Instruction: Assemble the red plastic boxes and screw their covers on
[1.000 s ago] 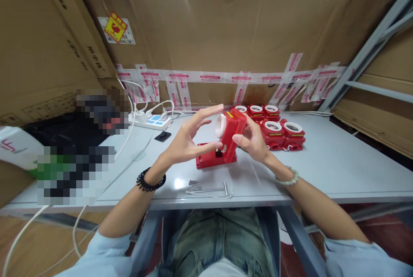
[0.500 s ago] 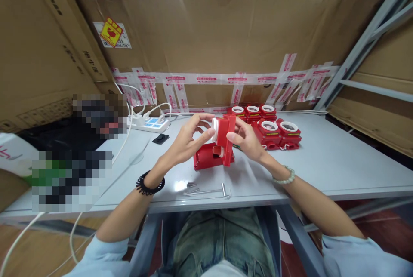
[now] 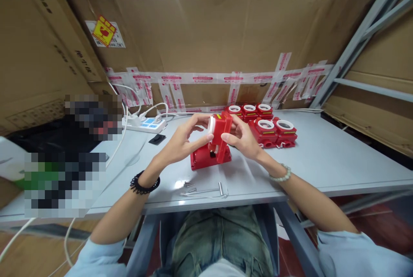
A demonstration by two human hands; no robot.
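Note:
Both hands hold a red housing cover with a white ring, tipped on its side over the table. My left hand grips it at the white ring, thumb along the near side. Fingers of my right hand close on its right edge, the thumb in front. Just below and behind lies a red housing base, partly hidden by the cover. Nearer the table's front edge lie a metal T-shaped tool and a few small screws.
Several finished-looking red housings with white rings stand at the back right. A white power strip with plugs and cables sits at the back left, near a small black square piece. Cardboard walls the table's back.
The cover has turned slightly in my hands, so more of its yellow-labelled side shows. The whole view has shifted a little; both hands keep their hold.

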